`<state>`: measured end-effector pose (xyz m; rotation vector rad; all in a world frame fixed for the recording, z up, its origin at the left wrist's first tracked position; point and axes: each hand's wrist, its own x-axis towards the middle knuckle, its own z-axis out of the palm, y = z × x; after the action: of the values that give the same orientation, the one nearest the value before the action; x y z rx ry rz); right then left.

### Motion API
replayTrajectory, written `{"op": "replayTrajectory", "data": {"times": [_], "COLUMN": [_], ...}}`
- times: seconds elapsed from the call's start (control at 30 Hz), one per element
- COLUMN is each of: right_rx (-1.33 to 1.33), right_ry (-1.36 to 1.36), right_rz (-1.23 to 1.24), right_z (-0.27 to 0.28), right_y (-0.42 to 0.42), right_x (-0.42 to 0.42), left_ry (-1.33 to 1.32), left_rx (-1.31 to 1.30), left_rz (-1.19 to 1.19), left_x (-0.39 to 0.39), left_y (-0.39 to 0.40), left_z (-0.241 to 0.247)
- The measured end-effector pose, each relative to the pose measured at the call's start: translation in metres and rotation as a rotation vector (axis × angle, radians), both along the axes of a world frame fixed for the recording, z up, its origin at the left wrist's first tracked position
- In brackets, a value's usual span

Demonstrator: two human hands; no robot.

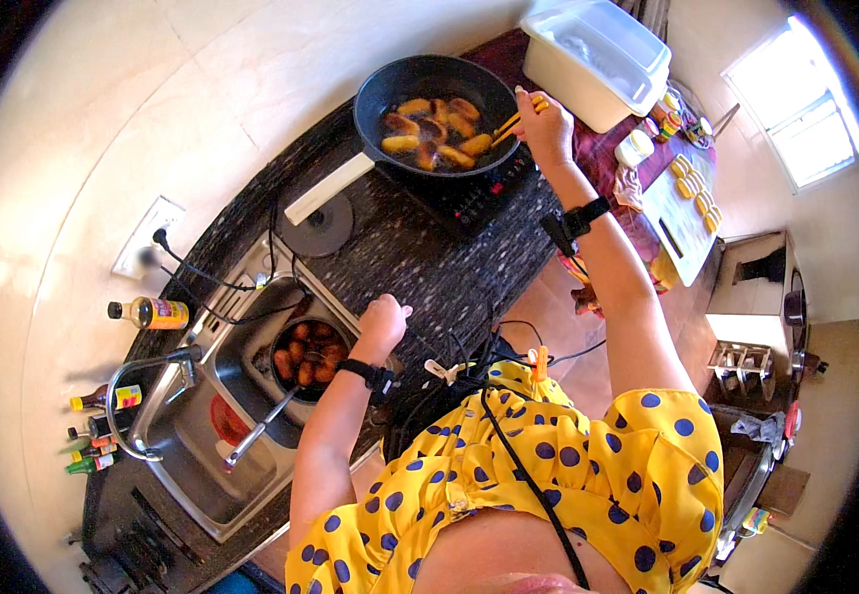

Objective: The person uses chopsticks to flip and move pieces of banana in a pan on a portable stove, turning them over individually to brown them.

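Note:
My right hand (546, 128) grips a pair of yellow chopsticks (507, 128), whose tips reach to a golden piece of food at the right side of a dark frying pan (370, 111). Several browned, oblong pieces (432, 131) lie in oil in this pan, which stands on a black induction cooktop (466, 211) with its pale handle pointing down-left. My left hand (385, 324) is loosely curled above the counter edge; whether it holds anything is hard to see. Beside its wrist, a dark pot (279, 386) in the sink holds more browned pieces and a metal-handled utensil (262, 429).
A double sink (214, 512) with a curved faucet (112, 405) is at left, near a sauce bottle (151, 312) and power cords. A lidded white bin (570, 82), small jars (634, 148) and a white board (678, 237) with sliced yellow pieces (685, 178) are at right. Black cables cross at my waist.

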<state>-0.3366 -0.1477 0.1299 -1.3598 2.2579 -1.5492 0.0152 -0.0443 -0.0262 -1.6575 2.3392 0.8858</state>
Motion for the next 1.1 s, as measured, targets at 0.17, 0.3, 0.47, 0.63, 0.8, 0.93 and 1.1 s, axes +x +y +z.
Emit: {"op": "replayTrajectory", "data": {"times": [0.17,0.3,0.47,0.63,0.8,0.93,1.1], "right_rx": [-0.016,-0.085,-0.151,-0.076,-0.133,0.005,-0.046], "right_ry": [0.111,-0.299,-0.445,-0.25,-0.229,-0.158,-0.33], "right_rz": [-0.094,-0.012,-0.076,0.006,-0.008,0.027,0.077], "right_z": [-0.01,-0.024,-0.032,-0.016,0.011,0.003,-0.016], "right_y": [0.002,-0.004,-0.002,0.006,0.023,0.017,0.008], "right_x": [-0.006,0.018,0.018,0.023,0.021,0.022,0.039], "left_ry": [-0.001,-0.044,-0.079,-0.028,-0.054,-0.031,0.023], "left_rx": [0.043,0.07,0.043,0.039,0.081,0.077,0.032], "left_rz": [-0.043,-0.015,-0.064,-0.068,-0.037,-0.013,-0.016], "left_x": [-0.003,-0.003,-0.007,-0.001,-0.005,-0.002,0.0], "left_y": [-0.005,-0.007,-0.006,-0.007,-0.005,-0.004,-0.002], "left_z": [0.003,0.0,0.004,-0.006,0.007,0.007,0.002]}}
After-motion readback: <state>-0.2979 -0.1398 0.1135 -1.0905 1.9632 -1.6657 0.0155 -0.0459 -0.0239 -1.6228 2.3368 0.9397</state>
